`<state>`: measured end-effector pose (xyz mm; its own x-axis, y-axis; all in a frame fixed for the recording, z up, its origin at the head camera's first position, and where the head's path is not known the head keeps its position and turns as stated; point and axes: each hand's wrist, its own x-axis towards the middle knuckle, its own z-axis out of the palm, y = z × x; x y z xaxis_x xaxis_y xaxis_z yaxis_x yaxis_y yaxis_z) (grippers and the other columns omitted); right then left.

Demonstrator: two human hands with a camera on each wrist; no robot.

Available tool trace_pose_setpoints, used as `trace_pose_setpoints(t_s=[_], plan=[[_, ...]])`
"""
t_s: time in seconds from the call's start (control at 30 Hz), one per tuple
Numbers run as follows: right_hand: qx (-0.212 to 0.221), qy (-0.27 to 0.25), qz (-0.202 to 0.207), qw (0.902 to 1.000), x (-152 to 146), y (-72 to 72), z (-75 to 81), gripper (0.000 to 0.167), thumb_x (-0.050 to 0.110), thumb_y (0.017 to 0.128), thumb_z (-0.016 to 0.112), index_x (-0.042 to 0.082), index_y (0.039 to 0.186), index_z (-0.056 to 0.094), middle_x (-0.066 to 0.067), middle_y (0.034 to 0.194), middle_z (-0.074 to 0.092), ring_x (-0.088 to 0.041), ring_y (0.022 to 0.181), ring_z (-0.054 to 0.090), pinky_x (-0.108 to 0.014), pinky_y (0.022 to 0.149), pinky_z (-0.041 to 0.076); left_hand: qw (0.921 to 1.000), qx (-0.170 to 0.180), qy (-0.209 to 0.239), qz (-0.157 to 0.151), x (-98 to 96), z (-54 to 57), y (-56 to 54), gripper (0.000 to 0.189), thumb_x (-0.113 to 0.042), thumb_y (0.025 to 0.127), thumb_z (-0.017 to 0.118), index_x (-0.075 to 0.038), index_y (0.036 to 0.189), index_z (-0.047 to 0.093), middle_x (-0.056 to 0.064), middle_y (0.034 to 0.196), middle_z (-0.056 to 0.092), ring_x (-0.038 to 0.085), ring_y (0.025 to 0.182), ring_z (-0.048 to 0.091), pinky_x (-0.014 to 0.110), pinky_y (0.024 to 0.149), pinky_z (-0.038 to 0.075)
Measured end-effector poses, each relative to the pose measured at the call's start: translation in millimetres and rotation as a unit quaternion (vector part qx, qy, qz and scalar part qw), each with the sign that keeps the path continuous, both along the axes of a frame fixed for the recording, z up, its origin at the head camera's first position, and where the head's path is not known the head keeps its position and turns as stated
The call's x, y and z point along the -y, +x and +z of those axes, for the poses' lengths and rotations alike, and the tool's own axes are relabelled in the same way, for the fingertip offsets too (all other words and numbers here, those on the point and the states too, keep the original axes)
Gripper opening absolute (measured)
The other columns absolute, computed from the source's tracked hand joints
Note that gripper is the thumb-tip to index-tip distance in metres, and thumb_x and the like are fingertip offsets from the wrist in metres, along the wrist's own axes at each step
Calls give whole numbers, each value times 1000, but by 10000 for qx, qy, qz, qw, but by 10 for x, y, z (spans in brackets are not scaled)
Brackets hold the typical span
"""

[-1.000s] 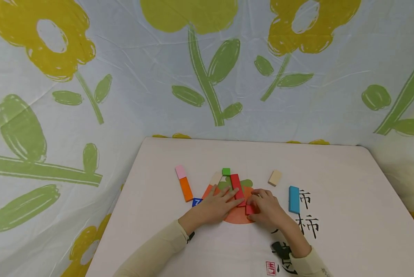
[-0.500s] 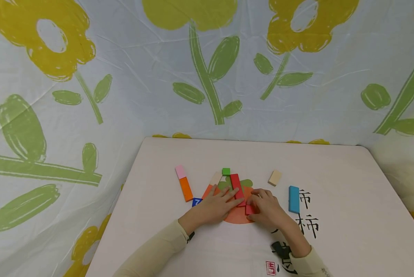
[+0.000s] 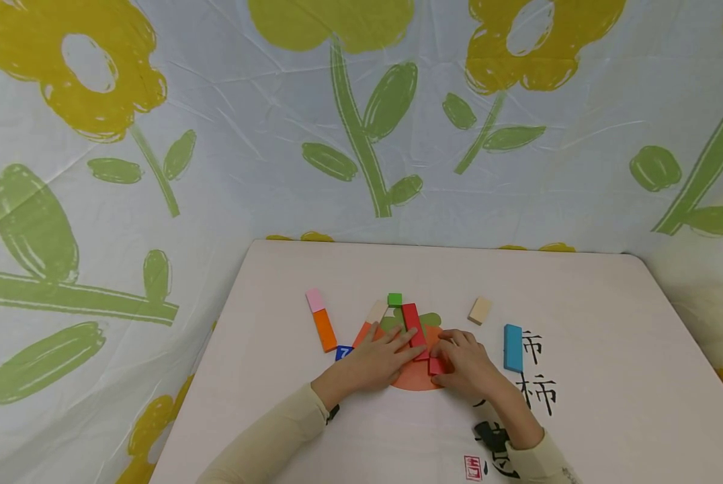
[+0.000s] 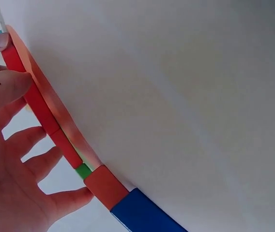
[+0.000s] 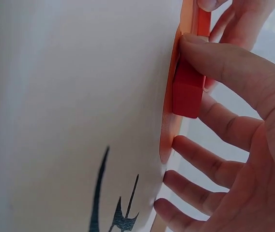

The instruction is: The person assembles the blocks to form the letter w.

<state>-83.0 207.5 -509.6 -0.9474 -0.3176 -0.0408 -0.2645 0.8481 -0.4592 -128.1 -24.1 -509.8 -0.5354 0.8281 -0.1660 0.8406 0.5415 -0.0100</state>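
A long red block (image 3: 411, 319) lies over the orange fruit printed on the table, with a small red block (image 3: 436, 366) at its near end. My left hand (image 3: 370, 363) spreads its fingers across the print. Its thumb and forefinger touch the long block. In the left wrist view the thumb meets the side of the red blocks (image 4: 40, 108). My right hand (image 3: 470, 366) pinches the small red block (image 5: 188, 99) between thumb and forefinger, while its other fingers fan out beyond. Beside the left hand lie a blue block marked 2 (image 3: 344, 352) and an orange-red block (image 4: 106, 186).
A green cube (image 3: 394, 300) and a cream block (image 3: 376, 311) sit behind the left hand. To the left are a pink block (image 3: 315, 300) and an orange block (image 3: 324, 331). A beige block (image 3: 480, 310) and a light blue block (image 3: 513, 347) lie right, near printed characters.
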Motion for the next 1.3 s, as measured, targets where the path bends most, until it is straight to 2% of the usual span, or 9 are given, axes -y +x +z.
trace_pose_setpoints(t_s=[0.2,0.37,0.57,0.7,0.83,1.0,1.17,1.3], plan=[[-33,-90,39,9999,-10,6,-3,34,22,76,88,16,101,65,-21,134,52,-46,125,42,-66,95,39,9998,-197,29,-42,2,16,10,61,-40,104,53,-32,159,29,3,164,24,28,149,24,64,110,26],[-87,-377,136,9992,-46,33,-2,43,20,76,89,10,111,67,-21,134,54,-44,126,45,-65,97,41,9998,-213,-38,-25,-29,67,94,59,-41,104,51,-32,159,30,2,164,24,27,149,23,63,111,25],[-165,-819,63,9965,-199,71,13,53,17,76,89,5,122,66,-20,133,55,-40,123,49,-59,97,46,9999,121,112,28,-81,68,300,58,-38,105,50,-31,159,30,2,166,19,27,150,20,62,111,28],[-277,-1144,-43,9930,-349,94,78,53,12,79,86,2,125,63,-22,136,52,-43,127,44,-62,97,44,9995,245,108,182,-118,86,410,60,-38,105,50,-31,160,26,4,167,14,28,151,17,62,110,28],[-334,-1324,-220,9904,-529,117,149,58,12,81,85,1,131,58,-25,143,44,-46,130,38,-67,95,42,9986,358,94,373,-139,79,469,60,-39,106,47,-33,161,23,6,167,11,29,151,16,61,109,31],[-523,-1128,-565,9906,-812,114,165,71,18,80,86,3,140,52,-30,146,36,-55,130,31,-73,91,37,9977,452,21,509,-154,54,503,60,-39,107,45,-36,161,19,6,167,8,31,151,15,61,109,31],[-77,-974,-980,9904,-1082,138,173,89,27,79,87,3,150,38,-35,150,25,-61,133,20,-79,91,30,9964,613,-29,579,-164,21,502,62,-39,107,44,-38,161,14,2,168,6,32,151,13,60,111,30],[254,-831,-1069,9905,-1245,159,142,104,32,77,88,1,155,27,-40,150,21,-65,132,16,-81,91,25,9951,755,-28,638,-171,18,508,65,-38,106,46,-39,161,12,1,168,5,32,151,13,61,111,29]])
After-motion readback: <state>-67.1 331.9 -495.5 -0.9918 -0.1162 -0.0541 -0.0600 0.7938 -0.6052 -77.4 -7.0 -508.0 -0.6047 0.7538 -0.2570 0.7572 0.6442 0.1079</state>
